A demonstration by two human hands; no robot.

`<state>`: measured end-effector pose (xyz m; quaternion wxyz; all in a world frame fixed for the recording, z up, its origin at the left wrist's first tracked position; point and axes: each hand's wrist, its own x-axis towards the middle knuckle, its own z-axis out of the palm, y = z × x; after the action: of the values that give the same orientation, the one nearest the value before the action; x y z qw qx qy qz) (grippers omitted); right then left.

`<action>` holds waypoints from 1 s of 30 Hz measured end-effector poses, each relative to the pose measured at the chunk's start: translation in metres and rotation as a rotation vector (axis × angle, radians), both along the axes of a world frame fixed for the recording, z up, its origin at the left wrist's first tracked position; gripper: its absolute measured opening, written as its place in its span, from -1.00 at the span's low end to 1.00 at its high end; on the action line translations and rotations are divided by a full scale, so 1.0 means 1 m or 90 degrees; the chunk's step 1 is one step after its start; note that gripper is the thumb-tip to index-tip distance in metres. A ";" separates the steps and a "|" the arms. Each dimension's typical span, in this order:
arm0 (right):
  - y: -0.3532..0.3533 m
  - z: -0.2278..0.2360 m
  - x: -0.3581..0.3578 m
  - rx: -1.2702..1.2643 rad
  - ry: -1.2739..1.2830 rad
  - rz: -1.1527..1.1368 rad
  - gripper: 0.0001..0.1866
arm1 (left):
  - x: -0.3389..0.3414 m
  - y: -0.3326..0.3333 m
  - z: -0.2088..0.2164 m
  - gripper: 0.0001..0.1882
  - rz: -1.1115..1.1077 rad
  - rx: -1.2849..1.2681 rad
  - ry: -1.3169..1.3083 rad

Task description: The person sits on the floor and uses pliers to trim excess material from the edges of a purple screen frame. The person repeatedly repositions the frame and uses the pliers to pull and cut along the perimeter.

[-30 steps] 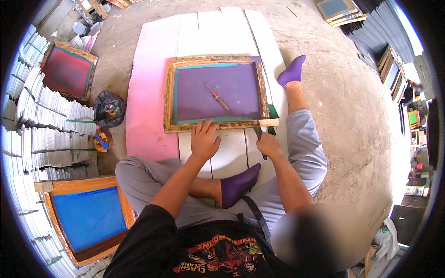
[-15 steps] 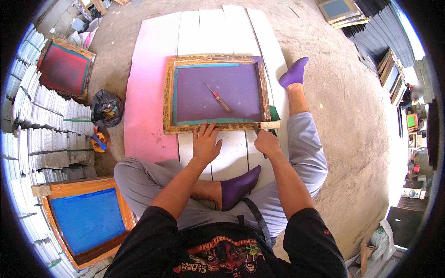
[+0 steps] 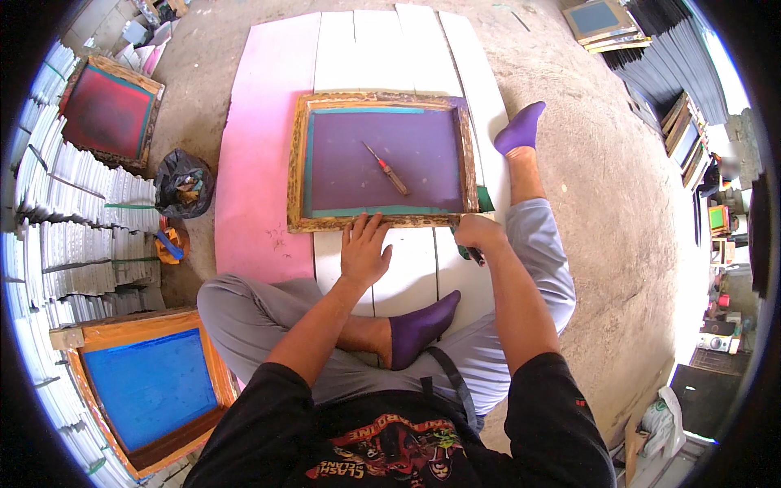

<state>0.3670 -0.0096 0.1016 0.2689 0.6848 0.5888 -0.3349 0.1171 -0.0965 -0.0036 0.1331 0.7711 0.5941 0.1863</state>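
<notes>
Rectangular wooden frame with purple mesh (image 3: 346, 171) lies flat on white and pink boards (image 3: 374, 57), long axis left to right. On it, red-and-brown screwdriver (image 3: 393, 176), tip pointing far-left. Left hand (image 3: 364, 254) open, fingers slightly spread, touching near rail. Right hand (image 3: 482, 233) closed round dark narrow tool (image 3: 477, 257), mostly hidden, at near right corner.

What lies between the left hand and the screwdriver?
In the head view, teal border and purple screen separate the left hand from the screwdriver; nothing loose lies there.

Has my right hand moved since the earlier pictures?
Yes, your right hand has moved forward, closer to the near right corner of the wooden frame.
</notes>
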 end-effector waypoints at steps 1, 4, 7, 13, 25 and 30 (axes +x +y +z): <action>0.006 0.000 0.001 -0.031 0.013 -0.021 -0.72 | 0.000 0.000 0.000 -0.48 -0.001 0.003 0.001; 0.020 0.001 0.003 -0.095 0.020 -0.041 -0.82 | 0.001 0.002 -0.001 -0.50 -0.002 0.011 0.000; 0.016 0.002 -0.001 -0.103 -0.004 0.007 -0.86 | 0.001 0.001 -0.005 -0.50 0.002 0.018 0.000; -0.041 -0.045 0.007 0.171 -0.009 -0.076 -0.69 | 0.004 0.005 0.002 -0.50 0.012 0.027 -0.018; -0.073 -0.079 0.003 0.298 0.029 -0.196 -0.65 | 0.001 0.004 0.003 -0.53 -0.004 0.034 -0.026; -0.078 -0.115 0.027 0.376 0.216 -0.206 -0.75 | -0.001 0.006 0.006 -0.53 -0.010 0.032 -0.031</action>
<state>0.3941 -0.0878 -0.0130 -0.0977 0.7519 0.5802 -0.2974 0.1166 -0.0908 0.0025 0.1297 0.7740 0.5798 0.2192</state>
